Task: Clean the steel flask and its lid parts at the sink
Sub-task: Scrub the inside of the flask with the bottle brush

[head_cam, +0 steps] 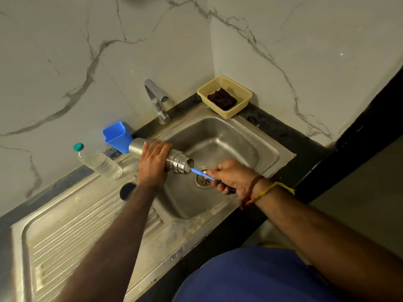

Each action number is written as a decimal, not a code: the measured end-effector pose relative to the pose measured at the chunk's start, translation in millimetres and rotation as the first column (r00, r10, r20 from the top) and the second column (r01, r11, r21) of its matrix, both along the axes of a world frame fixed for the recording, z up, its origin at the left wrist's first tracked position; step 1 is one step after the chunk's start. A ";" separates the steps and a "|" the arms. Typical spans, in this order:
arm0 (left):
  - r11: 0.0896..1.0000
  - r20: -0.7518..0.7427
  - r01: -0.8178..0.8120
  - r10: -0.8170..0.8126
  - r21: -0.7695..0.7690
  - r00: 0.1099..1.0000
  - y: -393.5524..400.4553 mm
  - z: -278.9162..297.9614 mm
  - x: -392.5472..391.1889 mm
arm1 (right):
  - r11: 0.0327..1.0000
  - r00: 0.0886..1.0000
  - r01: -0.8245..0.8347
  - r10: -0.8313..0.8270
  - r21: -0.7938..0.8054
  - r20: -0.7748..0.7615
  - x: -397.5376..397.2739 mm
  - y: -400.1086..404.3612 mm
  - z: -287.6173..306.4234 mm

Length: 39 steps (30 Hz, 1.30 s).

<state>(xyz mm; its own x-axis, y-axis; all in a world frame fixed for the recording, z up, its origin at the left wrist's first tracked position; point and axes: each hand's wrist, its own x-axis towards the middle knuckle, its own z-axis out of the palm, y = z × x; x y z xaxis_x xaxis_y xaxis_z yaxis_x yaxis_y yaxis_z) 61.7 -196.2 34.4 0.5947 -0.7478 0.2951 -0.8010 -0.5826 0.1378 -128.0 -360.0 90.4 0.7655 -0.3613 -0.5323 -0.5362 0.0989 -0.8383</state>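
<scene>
The stainless steel sink unit (220, 223) fills the middle of the view, its ribbed draining board (72, 232) running out toward 8 o'clock and its rectangular basin (226, 138) sitting at centre, with the round drain (204, 180) in the basin floor. A chrome tap (157, 99) stands at 12 o'clock of the basin. At 1 o'clock, on the dark counter, a cream perforated plastic basket (244, 92) holds a dark cloth (222, 98).

The cylindrical brushed steel flask (178, 163) lies nearly level over the basin's 9 o'clock edge, its threaded open mouth pointing toward 4 o'clock, above the drain. The left hand (152, 162) wraps over the flask's middle from above, fingers curled round the body. The right hand (231, 177) is at 3 o'clock of the flask's mouth, just apart from it, its fingers closed round the handle of a slim blue brush (201, 173) whose tip reaches the mouth.

A blue square plastic cup (116, 136) stands at 10 o'clock of the flask, right behind its base. A clear plastic bottle with a teal cap (98, 161) lies tilted at 9 o'clock. A small dark round lid part (126, 190) rests on the draining board at 7 o'clock of the flask, partly hidden by the left forearm.
</scene>
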 end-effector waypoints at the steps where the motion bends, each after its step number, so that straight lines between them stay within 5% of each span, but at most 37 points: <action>1: 1.000 0.000 -0.012 0.012 0.010 1.000 0.2 1.4 -0.7 | 0.979 0.997 -0.062 0.068 -0.196 0.020 -3.2 -0.3 2.8; 2: 0.999 -0.007 -0.027 0.027 0.019 1.000 -1.0 1.9 -2.1 | 0.845 0.985 -0.157 0.170 -0.511 -0.022 -5.3 1.5 4.1; 3: 0.999 -0.019 -0.041 0.042 0.023 0.999 -3.2 1.9 -4.0 | 0.601 0.964 -0.241 0.238 -0.762 -0.117 -6.4 6.1 4.2; 4: 0.998 -0.033 -0.054 0.054 0.020 0.998 -5.0 0.9 -5.9 | 0.387 0.947 -0.272 0.269 -0.881 -0.175 -6.0 14.3 5.1; 5: 0.998 -0.043 -0.057 0.058 0.015 0.997 -6.7 0.6 -7.0 | 0.299 0.943 -0.260 0.285 -0.918 -0.174 -3.0 21.4 4.2; 6: 0.998 -0.043 -0.054 0.055 0.015 0.998 -6.5 0.6 -7.2 | 0.315 0.945 -0.244 0.289 -0.917 -0.153 0.5 26.2 2.8; 7: 0.999 -0.031 -0.046 0.047 0.021 0.998 -4.2 0.5 -6.4 | 0.429 0.952 -0.232 0.286 -0.873 -0.112 4.7 26.2 -1.2; 8: 0.999 -0.012 -0.034 0.034 0.033 0.999 -0.9 0.6 -5.1 | 0.656 0.968 -0.204 0.245 -0.727 -0.051 6.7 20.8 -4.4; 9: 0.999 0.005 -0.021 0.021 0.047 1.000 2.9 1.4 -3.6 | 0.879 0.987 -0.145 0.163 -0.454 0.000 7.0 12.9 -6.1; 11: 0.997 0.021 -0.012 0.010 0.070 1.000 8.5 4.0 -2.4 | 0.998 0.998 -0.064 0.064 -0.028 0.001 2.2 1.5 -2.8; 12: 0.997 0.022 -0.011 0.010 0.080 1.000 8.2 4.6 -2.9 | 0.991 0.995 -0.089 0.092 -0.104 0.023 0.5 -1.2 -1.4; 13: 0.996 0.022 -0.016 0.014 0.088 1.000 6.4 4.5 -4.4 | 0.910 0.982 -0.171 0.187 -0.379 0.005 0.3 -1.1 -2.0; 15: 0.994 0.007 -0.037 0.036 0.101 0.999 0.2 3.2 -7.4 | 0.468 0.930 -0.309 0.328 -0.828 -0.162 4.3 5.8 -9.5; 16: 0.993 -0.003 -0.045 0.045 0.107 0.999 -2.2 3.3 -9.0 | 0.375 0.921 -0.318 0.340 -0.871 -0.190 7.2 11.9 -10.2; 17: 0.993 -0.010 -0.046 0.047 0.112 0.999 -2.0 2.8 -10.0 | 0.416 0.930 -0.291 0.335 -0.862 -0.152 10.6 16.4 -12.2; 19: 0.992 -0.011 -0.033 0.034 0.123 0.999 3.1 3.0 -9.4 | 0.693 0.955 -0.239 0.295 -0.680 -0.035 16.1 12.9 -18.2; 20: 0.992 -0.009 -0.029 0.031 0.126 0.999 7.7 3.6 -7.9 | 0.873 0.973 -0.203 0.230 -0.443 0.007 15.1 7.6 -19.5; 22: 0.991 -0.010 -0.035 0.036 0.128 0.999 14.8 5.7 -4.7 | 0.993 0.993 -0.120 0.120 -0.005 0.018 7.5 -0.4 -17.9; 23: 0.990 -0.014 -0.041 0.043 0.138 0.999 16.3 7.0 -4.1 | 0.992 0.991 -0.126 0.127 -0.022 0.030 6.1 -1.2 -16.5; 24: 0.988 -0.021 -0.045 0.049 0.149 0.999 15.6 7.5 -3.8 | 0.960 0.984 -0.172 0.180 -0.223 0.018 5.6 0.7 -15.2; 26: 0.985 -0.040 -0.055 0.062 0.166 0.997 11.2 8.6 -3.6 | 0.641 0.940 -0.307 0.320 -0.704 -0.119 7.5 12.6 -16.0; 27: 0.984 -0.048 -0.063 0.072 0.169 0.996 9.9 9.7 -2.9 | 0.496 0.922 -0.334 0.349 -0.802 -0.168 10.0 21.6 -13.3; 29: 0.981 -0.045 -0.071 0.080 0.179 0.996 11.0 12.1 -0.3 | 0.518 0.932 -0.291 0.345 -0.804 -0.115 15.8 28.7 -10.9; 30: 0.982 -0.030 -0.059 0.065 0.182 0.997 14.0 12.3 1.7 | 0.652 0.941 -0.276 0.334 -0.706 -0.059 18.3 24.7 -14.1; 32: 0.983 0.003 -0.023 0.023 0.183 1.000 22.4 12.2 5.8 | 0.929 0.963 -0.263 0.269 -0.260 -0.013 17.5 10.1 -16.7; 34: 0.980 0.009 -0.021 0.020 0.199 1.000 24.9 12.1 7.6 | 0.958 0.958 -0.286 0.287 0.009 -0.021 12.4 0.8 -13.5; 36: 0.972 0.000 -0.034 0.035 0.234 0.999 20.4 9.9 6.7 | 0.864 0.921 -0.386 0.378 -0.323 -0.092 12.3 3.9 -8.6; 38: 0.968 -0.017 -0.052 0.058 0.245 0.998 14.2 9.2 6.2 | 0.537 0.891 -0.422 0.395 -0.731 -0.224 13.1 14.7 -9.3; 39: 0.969 -0.029 -0.059 0.068 0.240 0.997 12.2 10.2 6.4 | 0.488 0.902 -0.383 0.380 -0.784 -0.204 13.3 20.2 -7.1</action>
